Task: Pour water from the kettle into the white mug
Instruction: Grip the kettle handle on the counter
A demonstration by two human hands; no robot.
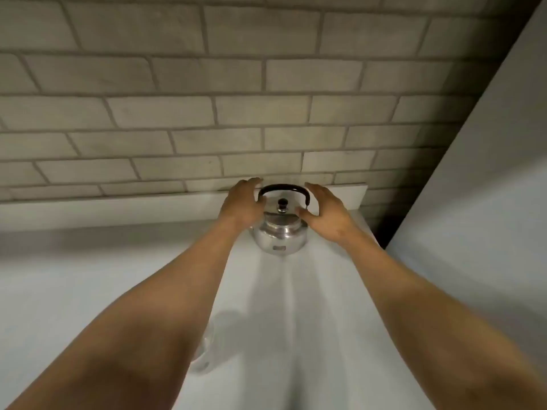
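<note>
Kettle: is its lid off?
No, the lid with its black knob sits on the kettle between the open hands.

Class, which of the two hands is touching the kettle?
The left hand rests against the kettle by its handle; the right hand hovers open just beside it.

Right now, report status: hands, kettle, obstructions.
Left hand and right hand open, flanking kettle. Kettle upright on counter, ungrasped. Nothing in the way.

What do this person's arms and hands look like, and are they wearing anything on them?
Both arms are bare along all that shows, with no sleeves. The left hand and right hand have no gloves, and no rings, watch or bracelets are visible. Fine detail is blurred.
</note>
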